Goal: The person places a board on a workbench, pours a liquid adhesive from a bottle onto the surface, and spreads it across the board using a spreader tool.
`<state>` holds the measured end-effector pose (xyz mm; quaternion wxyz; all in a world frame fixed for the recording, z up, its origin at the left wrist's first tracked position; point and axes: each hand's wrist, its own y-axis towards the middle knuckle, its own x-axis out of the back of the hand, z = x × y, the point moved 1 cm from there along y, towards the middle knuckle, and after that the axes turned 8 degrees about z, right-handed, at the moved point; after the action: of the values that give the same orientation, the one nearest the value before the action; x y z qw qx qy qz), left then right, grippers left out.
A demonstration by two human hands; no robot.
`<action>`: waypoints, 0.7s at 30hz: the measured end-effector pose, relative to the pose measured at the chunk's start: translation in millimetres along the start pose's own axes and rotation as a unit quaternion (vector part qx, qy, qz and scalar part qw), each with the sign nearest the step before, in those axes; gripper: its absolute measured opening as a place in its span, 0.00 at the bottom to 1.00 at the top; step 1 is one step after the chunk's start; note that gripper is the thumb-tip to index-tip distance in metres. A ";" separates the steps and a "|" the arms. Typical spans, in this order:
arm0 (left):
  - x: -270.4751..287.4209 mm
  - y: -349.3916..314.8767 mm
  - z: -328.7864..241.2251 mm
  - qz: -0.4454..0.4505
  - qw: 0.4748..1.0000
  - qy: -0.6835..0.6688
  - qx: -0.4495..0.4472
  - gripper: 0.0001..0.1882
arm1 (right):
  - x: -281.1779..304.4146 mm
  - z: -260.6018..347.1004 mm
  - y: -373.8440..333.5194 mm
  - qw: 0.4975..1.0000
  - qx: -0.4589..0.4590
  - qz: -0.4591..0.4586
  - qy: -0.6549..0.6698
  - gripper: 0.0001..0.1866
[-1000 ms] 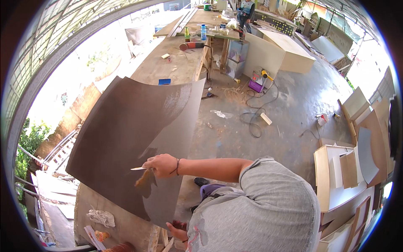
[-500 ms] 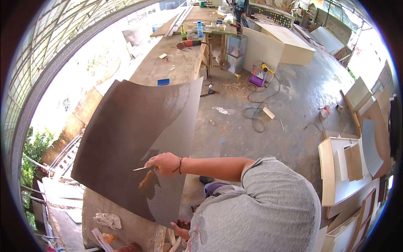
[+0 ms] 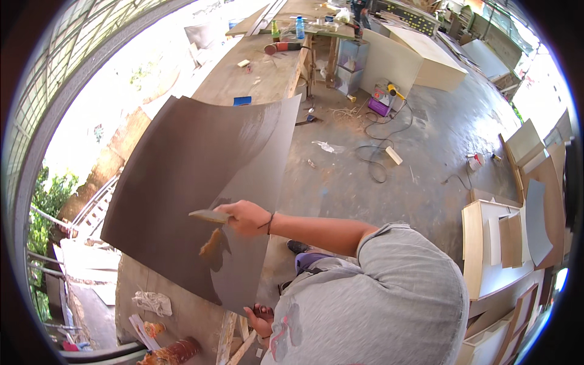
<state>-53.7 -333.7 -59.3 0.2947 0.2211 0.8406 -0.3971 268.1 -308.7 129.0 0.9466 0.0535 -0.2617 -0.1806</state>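
Observation:
A large, curved brown-grey sheet (image 3: 182, 158) lies on the workbench, its upper edge bowed. A darker, wet-looking coat covers its left part; the right strip is paler. My right hand (image 3: 248, 218) is closed on a thin, flat, pale spreader (image 3: 208, 215), held over the sheet with its broad face showing. Below it, a blob of amber glue (image 3: 211, 242) sits on the surface with a dark, ragged patch around it. At the sheet's lower right corner is my left hand (image 3: 260, 320), fingers curled, thumb towards the corner. What those fingers hold, if anything, I cannot make out.
On the bench (image 3: 222, 70) beyond are a blue block (image 3: 242, 101), an angle grinder (image 3: 281, 47) and bottles. A crumpled rag (image 3: 152, 302) and a reddish-brown can (image 3: 178, 351) are at the near end. A cord (image 3: 372, 146) trails over the floor; panels (image 3: 511, 237) stand right.
My right hand has risen slightly away from the glue blob, and the spreader has turned from edge-on to show its flat face. My left hand stays by the corner. The view has shifted slightly.

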 end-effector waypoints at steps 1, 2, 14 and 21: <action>16.4 4.7 2.8 -0.010 1.000 -0.005 -0.009 0.22 | -0.4 2.7 0.8 0.999 -0.013 -0.007 0.030 0.21; 13.9 6.8 3.4 -0.018 1.000 -0.010 -0.014 0.22 | 1.4 4.3 0.0 0.998 -0.029 -0.015 0.058 0.20; -10.6 8.8 3.8 -0.075 0.995 -0.028 -0.065 0.21 | -4.3 -12.8 20.6 0.937 -0.099 -0.024 0.334 0.21; -12.3 15.1 3.6 -0.075 0.996 -0.023 -0.052 0.21 | -4.6 -11.1 19.8 0.933 -0.115 -0.023 0.339 0.20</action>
<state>-34.4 -329.4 -61.1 0.2946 0.1328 0.8671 -0.3791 276.4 -288.5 121.1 0.9743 0.0085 0.0987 -0.2022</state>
